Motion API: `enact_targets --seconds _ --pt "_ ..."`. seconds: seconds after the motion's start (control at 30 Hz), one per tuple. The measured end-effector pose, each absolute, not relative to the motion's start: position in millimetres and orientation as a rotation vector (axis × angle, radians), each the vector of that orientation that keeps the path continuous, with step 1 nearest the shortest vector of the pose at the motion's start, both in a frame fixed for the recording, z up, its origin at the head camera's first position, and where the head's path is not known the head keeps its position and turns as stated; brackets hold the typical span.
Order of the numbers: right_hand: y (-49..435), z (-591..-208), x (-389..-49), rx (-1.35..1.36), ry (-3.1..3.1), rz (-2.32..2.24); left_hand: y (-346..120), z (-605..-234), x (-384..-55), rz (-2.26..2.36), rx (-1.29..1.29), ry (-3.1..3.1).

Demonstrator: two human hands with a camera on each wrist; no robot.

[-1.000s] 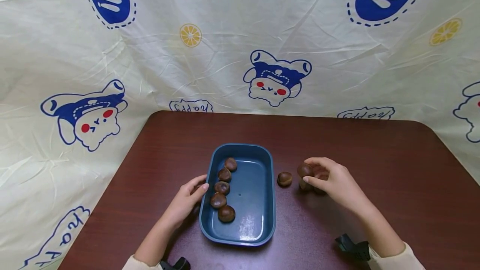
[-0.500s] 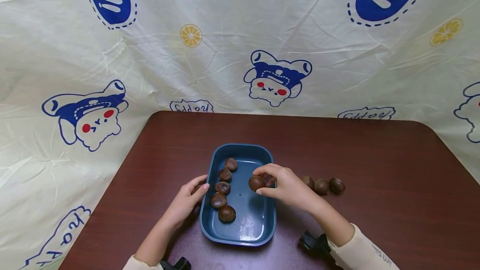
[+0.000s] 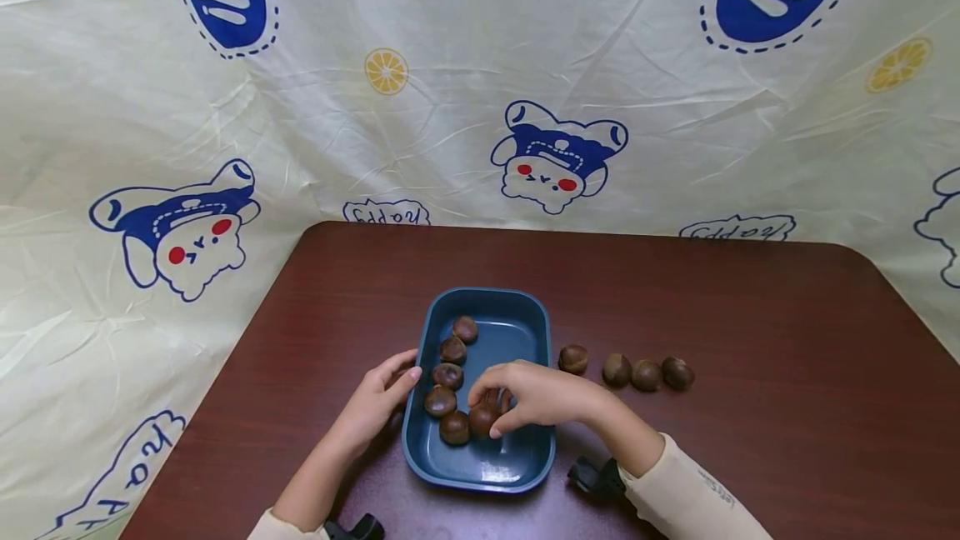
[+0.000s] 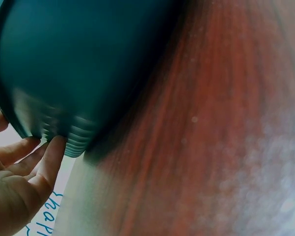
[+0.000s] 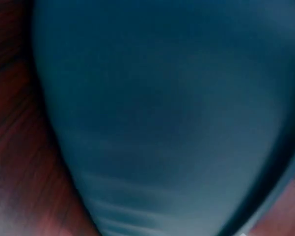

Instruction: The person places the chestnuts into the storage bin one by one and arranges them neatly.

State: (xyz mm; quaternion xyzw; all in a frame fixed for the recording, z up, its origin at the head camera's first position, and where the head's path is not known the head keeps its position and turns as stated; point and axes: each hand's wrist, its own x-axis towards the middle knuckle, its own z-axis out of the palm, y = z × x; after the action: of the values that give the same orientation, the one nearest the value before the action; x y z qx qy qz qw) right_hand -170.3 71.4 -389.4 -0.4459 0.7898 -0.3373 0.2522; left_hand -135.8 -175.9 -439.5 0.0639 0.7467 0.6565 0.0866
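In the head view my right hand (image 3: 536, 394) is inside the blue tray (image 3: 487, 486) and pinches a brown chestnut (image 3: 482, 420) low over its floor. That chestnut is beside the nearest chestnut (image 3: 454, 428) of a slanting row along the tray's left side; whether the two touch I cannot tell. My left hand (image 3: 375, 401) rests its fingertips against the tray's left outer wall. Seen from the left wrist, fairly straight fingers (image 4: 53, 160) touch the ribbed wall of the tray (image 4: 78, 73). The tray's outer wall (image 5: 157, 113) fills the right wrist view, where the hand is hidden.
To the right of the tray, several chestnuts (image 3: 647, 375) lie in a line on the dark red-brown table (image 3: 750, 307), one of them (image 3: 573, 359) close to the rim. A printed white cloth (image 3: 450, 140) hangs behind the table. Black wrist mounts (image 3: 596, 477) sit under both sleeves.
My right hand has carried one chestnut from the table's right side over the rim and down into the tray, towards the row's near end. My left hand has stayed at the wall.
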Motion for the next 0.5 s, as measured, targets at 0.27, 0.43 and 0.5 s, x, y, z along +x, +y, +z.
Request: enact_targets --seconds 0.27,0.43,0.5 --pt "60 -395 -170 -1.235 2.094 -0.684 -175 -438 -135 1.949 0.183 2.238" --pt "56 -397 -168 -1.186 2.105 -0.575 -175 -438 -135 1.951 0.182 2.236" --pt "55 -397 -167 -1.163 2.108 -0.560 -175 -438 -135 1.951 0.180 2.237"
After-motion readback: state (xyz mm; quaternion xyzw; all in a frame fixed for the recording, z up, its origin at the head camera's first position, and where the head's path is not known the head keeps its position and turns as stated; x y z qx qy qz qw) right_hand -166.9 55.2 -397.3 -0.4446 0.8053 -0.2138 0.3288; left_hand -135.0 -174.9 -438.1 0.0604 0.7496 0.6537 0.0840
